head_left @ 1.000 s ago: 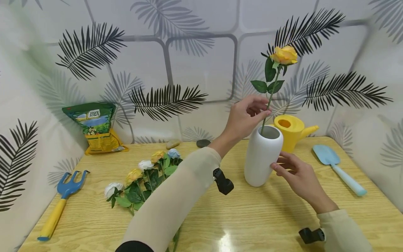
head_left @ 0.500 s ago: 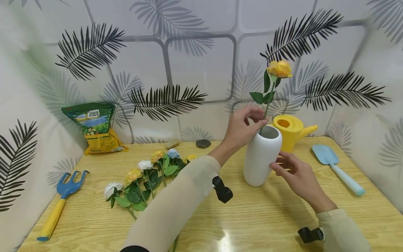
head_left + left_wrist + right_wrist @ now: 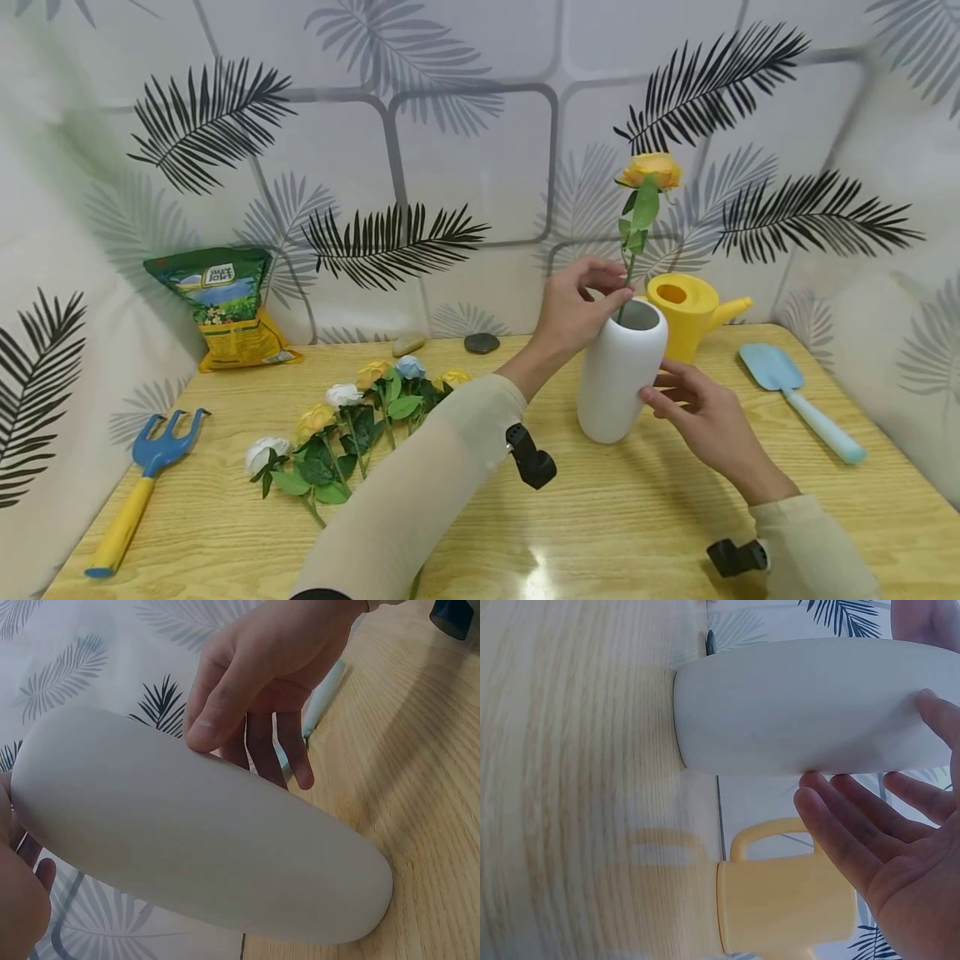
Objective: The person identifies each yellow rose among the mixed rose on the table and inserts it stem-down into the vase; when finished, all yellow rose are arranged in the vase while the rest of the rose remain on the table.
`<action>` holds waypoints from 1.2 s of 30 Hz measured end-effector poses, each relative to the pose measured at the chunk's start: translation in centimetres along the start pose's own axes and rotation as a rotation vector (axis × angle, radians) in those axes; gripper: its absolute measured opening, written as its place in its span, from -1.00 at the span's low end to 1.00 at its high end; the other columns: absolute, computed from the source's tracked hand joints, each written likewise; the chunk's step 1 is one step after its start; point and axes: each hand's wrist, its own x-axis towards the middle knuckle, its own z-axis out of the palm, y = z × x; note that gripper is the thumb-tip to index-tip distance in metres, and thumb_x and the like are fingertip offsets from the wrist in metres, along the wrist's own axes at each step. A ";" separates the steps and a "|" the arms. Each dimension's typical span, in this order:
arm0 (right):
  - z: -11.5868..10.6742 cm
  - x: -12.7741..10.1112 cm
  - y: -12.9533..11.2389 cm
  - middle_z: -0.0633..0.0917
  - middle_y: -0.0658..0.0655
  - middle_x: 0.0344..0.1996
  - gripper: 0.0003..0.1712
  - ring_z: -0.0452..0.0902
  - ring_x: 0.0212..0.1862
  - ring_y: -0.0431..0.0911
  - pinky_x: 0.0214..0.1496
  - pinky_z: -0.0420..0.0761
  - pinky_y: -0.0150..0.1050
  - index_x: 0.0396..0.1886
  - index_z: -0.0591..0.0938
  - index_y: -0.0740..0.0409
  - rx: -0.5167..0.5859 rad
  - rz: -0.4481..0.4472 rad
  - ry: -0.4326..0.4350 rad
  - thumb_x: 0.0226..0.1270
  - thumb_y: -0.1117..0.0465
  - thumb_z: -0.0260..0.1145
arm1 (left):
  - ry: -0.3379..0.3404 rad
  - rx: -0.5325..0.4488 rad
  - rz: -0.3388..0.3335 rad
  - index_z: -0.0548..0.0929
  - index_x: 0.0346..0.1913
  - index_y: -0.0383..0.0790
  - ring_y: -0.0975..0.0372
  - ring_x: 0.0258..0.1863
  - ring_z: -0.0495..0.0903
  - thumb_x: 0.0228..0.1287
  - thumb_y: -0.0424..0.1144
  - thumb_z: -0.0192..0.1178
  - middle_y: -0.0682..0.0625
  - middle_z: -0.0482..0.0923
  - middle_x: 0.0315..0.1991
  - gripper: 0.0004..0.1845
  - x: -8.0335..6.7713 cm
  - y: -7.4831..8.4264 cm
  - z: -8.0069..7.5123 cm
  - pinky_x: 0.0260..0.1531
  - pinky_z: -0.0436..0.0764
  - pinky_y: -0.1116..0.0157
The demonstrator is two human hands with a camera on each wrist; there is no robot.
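A white vase point(image 3: 622, 383) stands on the wooden table, right of the middle in the head view. A yellow rose point(image 3: 651, 172) rises from its mouth, the lower stem hidden inside. Just above the rim, my left hand point(image 3: 576, 307) pinches the rose's green stem between thumb and fingers. At the vase's right side, my right hand point(image 3: 708, 421) touches the wall with its thumb and fingertips. In the right wrist view the fingers point(image 3: 855, 817) of that hand look fairly straight against the vase point(image 3: 802, 705). The left wrist view has the vase point(image 3: 202, 832) slanting across it.
Behind the vase stands a yellow watering can point(image 3: 682, 312); a light blue trowel point(image 3: 802, 400) lies to its right. Several artificial roses point(image 3: 318, 421) lie left of my sleeve. A hand fork point(image 3: 150, 475), a green-yellow bag point(image 3: 225, 308) and two stones point(image 3: 482, 342) are farther left and back.
The yellow rose has sunk deeper into the vase and turned, so a leaf now faces forward. My left hand has come down slightly to the rim. The right hand stays at the vase.
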 end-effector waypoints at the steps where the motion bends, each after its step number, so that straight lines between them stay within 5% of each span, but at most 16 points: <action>1: 0.0 0.0 0.0 0.67 0.35 0.14 -0.36 0.72 0.01 0.17 -0.12 0.74 -0.35 0.45 0.41 0.18 0.001 0.001 0.000 0.51 0.00 0.24 | 0.005 -0.005 -0.012 0.67 0.01 -0.28 0.27 -0.24 0.65 0.29 -0.33 0.38 -0.14 0.77 -0.14 -0.74 0.0 0.0 0.0 -0.28 0.45 0.52; 16: 0.0 0.1 -0.1 0.68 0.34 0.13 -0.36 0.73 -0.01 0.14 -0.12 0.74 -0.34 0.45 0.41 0.18 -0.006 -0.001 -0.006 0.51 -0.01 0.24 | 0.026 -0.040 -0.136 0.65 -0.04 -0.30 0.23 -0.27 0.69 0.24 -0.36 0.41 -0.17 0.79 -0.20 -0.74 0.4 0.8 0.5 -0.31 0.50 0.51; 36: -0.1 0.1 0.0 0.66 0.35 0.16 -0.35 0.72 0.02 0.17 -0.05 0.76 -0.13 0.46 0.40 0.16 -0.010 0.014 -0.019 0.52 -0.03 0.23 | -0.040 0.099 -0.083 0.74 -0.16 -0.25 0.28 -0.27 0.63 0.28 -0.28 0.39 -0.07 0.76 -0.23 -0.87 0.0 1.4 0.0 -0.30 0.51 0.52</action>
